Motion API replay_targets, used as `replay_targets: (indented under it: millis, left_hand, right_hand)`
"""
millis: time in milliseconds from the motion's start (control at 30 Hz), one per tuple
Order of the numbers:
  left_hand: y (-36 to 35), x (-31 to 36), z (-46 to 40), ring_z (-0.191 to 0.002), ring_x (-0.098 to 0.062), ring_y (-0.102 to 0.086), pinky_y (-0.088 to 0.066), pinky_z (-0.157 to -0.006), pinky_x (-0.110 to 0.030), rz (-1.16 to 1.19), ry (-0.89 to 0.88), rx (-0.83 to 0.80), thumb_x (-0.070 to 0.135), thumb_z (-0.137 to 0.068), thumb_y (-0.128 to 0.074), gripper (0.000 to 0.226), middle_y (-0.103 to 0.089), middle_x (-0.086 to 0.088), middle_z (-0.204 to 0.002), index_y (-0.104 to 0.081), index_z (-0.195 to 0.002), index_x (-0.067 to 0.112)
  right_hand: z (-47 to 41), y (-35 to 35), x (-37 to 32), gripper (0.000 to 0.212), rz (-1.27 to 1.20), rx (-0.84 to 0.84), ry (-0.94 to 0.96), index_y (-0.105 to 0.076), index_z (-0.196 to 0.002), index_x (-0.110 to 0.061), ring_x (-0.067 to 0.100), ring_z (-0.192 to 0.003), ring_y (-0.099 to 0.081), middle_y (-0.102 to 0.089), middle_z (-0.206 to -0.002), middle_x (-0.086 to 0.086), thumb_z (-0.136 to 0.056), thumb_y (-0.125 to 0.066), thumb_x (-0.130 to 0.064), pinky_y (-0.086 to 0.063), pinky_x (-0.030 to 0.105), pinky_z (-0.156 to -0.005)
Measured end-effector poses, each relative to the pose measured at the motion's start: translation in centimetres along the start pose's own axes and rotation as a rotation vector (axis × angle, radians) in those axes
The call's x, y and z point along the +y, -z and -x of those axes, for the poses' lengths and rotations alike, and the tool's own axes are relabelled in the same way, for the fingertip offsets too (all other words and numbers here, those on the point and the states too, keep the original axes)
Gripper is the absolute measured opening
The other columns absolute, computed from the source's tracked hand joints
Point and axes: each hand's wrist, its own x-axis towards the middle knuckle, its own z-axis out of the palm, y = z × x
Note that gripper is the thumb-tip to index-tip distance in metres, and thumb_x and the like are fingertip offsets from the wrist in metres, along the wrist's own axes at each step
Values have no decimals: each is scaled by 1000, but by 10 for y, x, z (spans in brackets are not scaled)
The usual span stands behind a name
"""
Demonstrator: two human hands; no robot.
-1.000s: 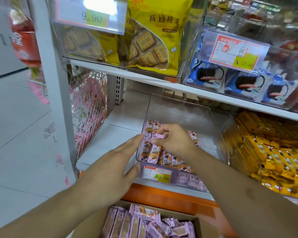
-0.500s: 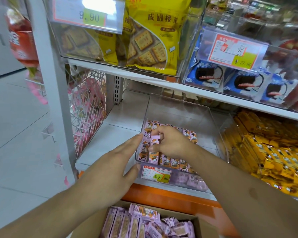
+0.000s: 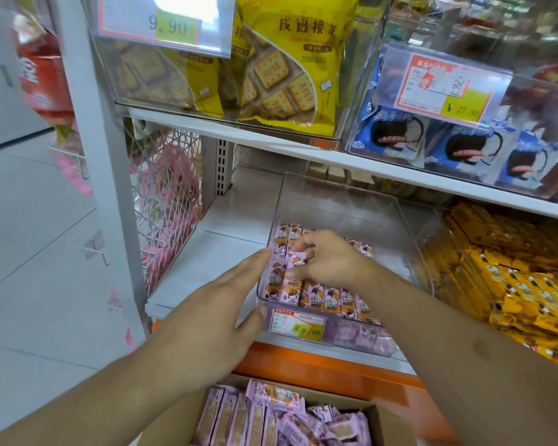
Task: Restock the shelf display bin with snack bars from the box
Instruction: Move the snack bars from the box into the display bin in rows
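Clear plastic is what my left hand (image 3: 207, 313) rests against: the fingers are straight and close together, laid along the left wall of the display bin (image 3: 342, 201), with the fingertips (image 3: 264, 252) touching that wall partway back and the thumb reaching toward the bin's near left corner beside the price tag (image 3: 298, 324). That hand holds nothing. My right hand (image 3: 329, 262) is inside the bin, over the left part of the stock, with its fingers curled and pinching one pink snack bar (image 3: 295, 263) by its upper end; the bar hangs tilted, its lower end touching the bars below. I cannot tell how the fingers on the hidden side of the wrapper lie. More snack bars in the bin (image 3: 331, 299) lie side by side in a row along the near wall and in a second row farther back on the left, while the far half of the bin floor is bare. The bin sits on a white shelf (image 3: 194, 262), just left of a bin of yellow packets (image 3: 512, 278). Near me, below the shelf edge, the cardboard box (image 3: 380, 420) stands open, with pink bars (image 3: 239, 423) packed upright at its left and loose ones heaped at its right. On the shelf above are yellow biscuit bags (image 3: 281, 75) on the left and blue cookie packs (image 3: 397, 136) on the right.
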Motion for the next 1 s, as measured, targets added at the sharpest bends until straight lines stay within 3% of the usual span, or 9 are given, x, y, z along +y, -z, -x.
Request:
replay_targets:
  millis: [100,200,400,500,600,667,833,933,1000]
  left_hand:
    - [0,1,0,-140,23,-16,-7,-101,8,-5,-3,-5,38,-103,-52,79,-12,46,-157,2,-158,57]
    - [-2,3,0,-131,34,-4,0,-98,12,-14,-15,-32,36,-104,-52,79,-8,46,-156,2,-159,56]
    - [-3,6,1,-140,26,-6,0,-104,7,-41,-18,-21,37,-104,-51,81,-6,44,-160,6,-158,56]
    - [-3,6,2,-147,19,-10,-6,-110,1,-49,-21,-19,37,-104,-51,82,-5,43,-161,8,-157,58]
    - [-4,8,0,-132,34,-2,-1,-103,8,-31,-24,-31,37,-104,-52,83,-4,50,-153,8,-156,60]
    - [-4,9,-1,-121,42,1,1,-97,12,-21,-17,-42,36,-104,-52,83,-4,54,-148,7,-155,62]
    - [-4,8,1,-143,23,-10,-3,-106,5,-28,-24,-16,35,-103,-53,81,-9,45,-160,3,-158,58]
    - [-4,7,1,-144,21,-10,-4,-108,3,-34,-26,-17,36,-104,-52,82,-7,44,-160,6,-157,58]
    - [-4,7,1,-144,22,-9,-3,-107,5,-34,-31,-20,35,-104,-52,82,-7,44,-161,6,-157,58]
  right_hand:
    - [-1,2,-3,60,89,-3,1,-65,-132,-16,24,-115,-63,-64,-132,7,-80,-91,-30,-54,40,-94]
    - [-4,3,-7,60,184,-13,7,-65,-132,-17,25,-115,-62,-64,-133,7,-80,-91,-32,-53,37,-93]
    - [-3,-3,-10,56,248,-18,53,-66,-131,-18,18,-99,-60,-59,-111,-3,-82,-90,-30,-48,31,-81]
    - [-3,-10,-6,48,174,27,81,-70,-122,-20,14,-85,-63,-61,-98,-9,-80,-91,-24,-47,27,-66]
    - [-3,-11,3,47,43,76,41,-68,-121,-20,8,-69,-54,-52,-83,-12,-80,-91,-21,-41,25,-57]
    - [-3,-9,8,47,13,102,12,-66,-121,-22,12,-69,-58,-52,-87,-10,-81,-90,-23,-46,30,-59]
    - [-3,-17,6,43,108,81,82,-66,-116,-23,12,-76,-59,-58,-91,-8,-81,-91,-25,-45,27,-63]
    - [-2,-16,8,45,187,116,137,-72,-117,-22,14,-92,-59,-62,-101,-6,-78,-92,-34,-48,31,-76]
    - [-1,-16,11,45,204,113,156,-75,-116,-22,11,-92,-57,-59,-100,-9,-77,-92,-36,-45,30,-74]
